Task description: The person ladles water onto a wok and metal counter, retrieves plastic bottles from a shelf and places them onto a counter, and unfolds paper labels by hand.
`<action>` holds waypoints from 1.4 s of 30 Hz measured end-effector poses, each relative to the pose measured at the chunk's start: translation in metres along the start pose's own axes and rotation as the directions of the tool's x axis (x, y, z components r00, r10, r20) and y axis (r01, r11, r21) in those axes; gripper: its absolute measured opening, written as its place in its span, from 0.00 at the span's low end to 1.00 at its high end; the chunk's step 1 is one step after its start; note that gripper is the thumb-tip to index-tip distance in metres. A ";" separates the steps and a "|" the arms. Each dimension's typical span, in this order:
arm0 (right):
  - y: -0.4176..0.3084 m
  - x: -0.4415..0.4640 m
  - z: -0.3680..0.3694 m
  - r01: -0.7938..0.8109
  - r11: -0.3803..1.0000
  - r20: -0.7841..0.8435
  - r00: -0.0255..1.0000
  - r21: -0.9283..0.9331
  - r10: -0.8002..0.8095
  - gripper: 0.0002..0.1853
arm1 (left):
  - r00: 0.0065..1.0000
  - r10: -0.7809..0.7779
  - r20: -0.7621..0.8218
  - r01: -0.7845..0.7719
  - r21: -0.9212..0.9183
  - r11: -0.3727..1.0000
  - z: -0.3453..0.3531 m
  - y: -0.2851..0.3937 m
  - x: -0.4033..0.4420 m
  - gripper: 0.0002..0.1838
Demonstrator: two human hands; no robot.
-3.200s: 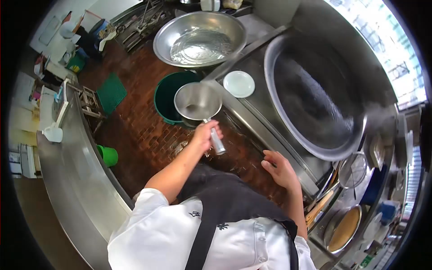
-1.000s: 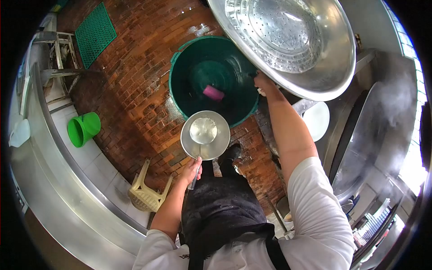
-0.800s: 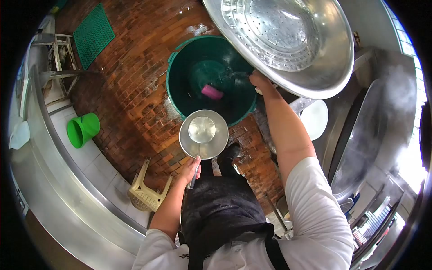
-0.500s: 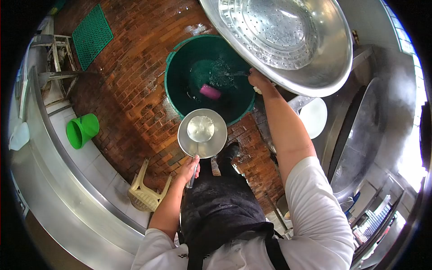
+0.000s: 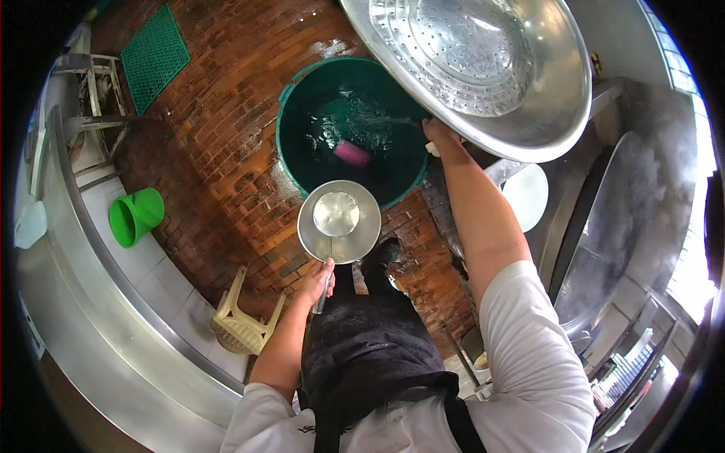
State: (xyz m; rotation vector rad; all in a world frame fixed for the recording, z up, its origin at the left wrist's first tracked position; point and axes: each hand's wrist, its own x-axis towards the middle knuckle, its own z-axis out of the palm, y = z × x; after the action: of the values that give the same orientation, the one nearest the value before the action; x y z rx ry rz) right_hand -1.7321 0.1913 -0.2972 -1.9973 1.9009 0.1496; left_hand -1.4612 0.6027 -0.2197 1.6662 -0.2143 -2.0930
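Note:
My left hand [image 5: 317, 281] is closed around the handle of a long-handled ladle [image 5: 337, 214]. Its round head lies inside a round metal bowl [image 5: 370, 240], held just in front of the near rim of a big green tub [image 5: 280, 143]. Water ripples in the tub, and a pink object [image 5: 352, 153] lies in it. At the tub's right rim my right hand [image 5: 439, 136] is closed, partly covered by a large perforated metal basin [image 5: 521, 143]. A stream of water runs leftward from beside it. A small white piece [image 5: 433, 149] shows at its wrist side; what the fingers hold is hidden.
A steaming large metal pan [image 5: 604, 226] and a white round container [image 5: 526, 198] stand on the right. On the left are a green bucket [image 5: 137, 217], a plastic chair [image 5: 240, 332], a steel counter [image 5: 113, 332] and a green mat [image 5: 155, 59]. The brick floor [image 5: 219, 151] is wet.
Splashing in the tub has spread leftward. My right hand has shifted slightly to the right at the rim. The left hand, ladle and bowl stay nearly where they were.

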 end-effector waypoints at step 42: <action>0.077 -0.265 -0.149 0.502 0.856 0.007 0.863 -0.120 -0.505 0.38 | 0.978 0.136 -0.158 -0.119 0.112 0.987 0.028 0.137 0.112 0.18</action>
State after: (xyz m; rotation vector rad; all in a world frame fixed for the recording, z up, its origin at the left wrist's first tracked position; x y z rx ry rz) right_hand -1.8560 0.3891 -0.0873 -2.5135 1.3382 0.0956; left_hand -1.4720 0.4280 -0.2576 1.8244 -0.3703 -1.8670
